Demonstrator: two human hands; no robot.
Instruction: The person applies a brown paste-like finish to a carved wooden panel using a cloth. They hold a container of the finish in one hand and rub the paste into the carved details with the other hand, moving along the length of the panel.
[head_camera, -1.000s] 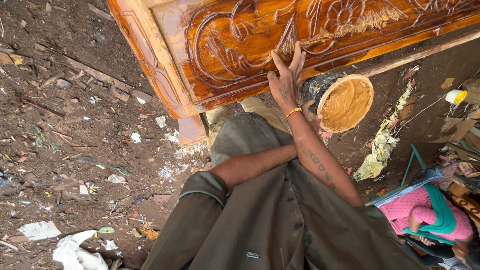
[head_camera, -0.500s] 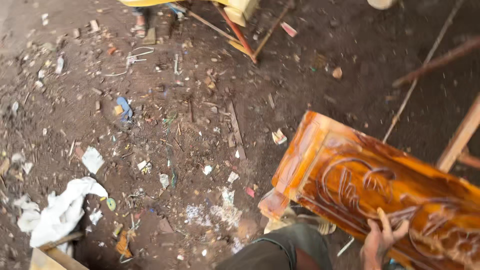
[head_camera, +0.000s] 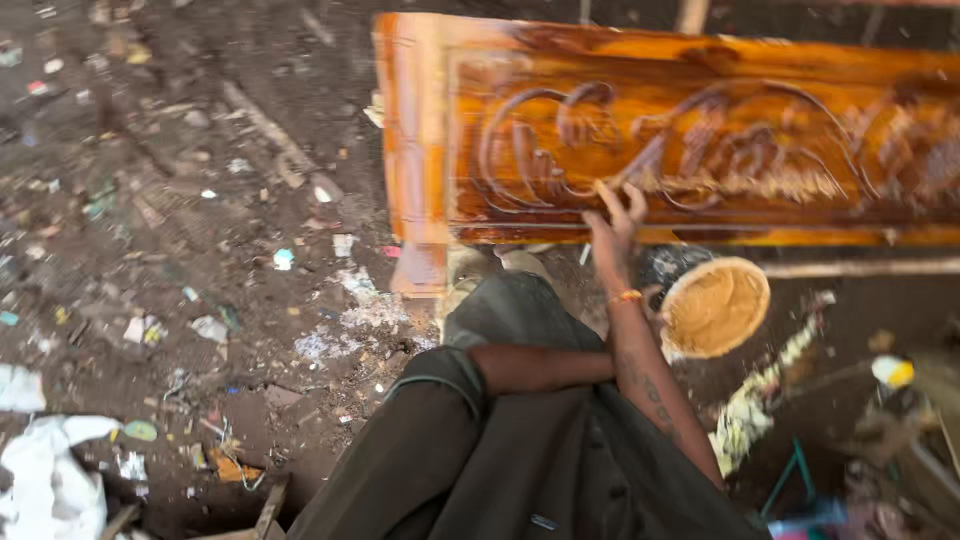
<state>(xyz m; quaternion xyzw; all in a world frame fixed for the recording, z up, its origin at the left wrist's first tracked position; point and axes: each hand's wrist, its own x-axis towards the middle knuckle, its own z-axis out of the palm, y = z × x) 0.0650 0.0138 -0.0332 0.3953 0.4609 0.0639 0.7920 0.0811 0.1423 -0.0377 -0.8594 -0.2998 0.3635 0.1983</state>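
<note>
One hand (head_camera: 612, 222), fingers spread, pressing orange carved wooden panel (head_camera: 700, 140); round tub (head_camera: 712, 305) below.

The carved wooden panel (head_camera: 700, 140) I'm touching is long, glossy orange-brown, with raised scrolling, perhaps floral, relief blurred by motion. It stands on its long edge, its left end resting on the littered dirt ground (head_camera: 180, 200).

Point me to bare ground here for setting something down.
Barest patch: dark dirt left of the carved wooden panel, only lightly littered. Crowded: white rags at lower left, and the bowl of yellow paste and scraps by the right hand.
</note>
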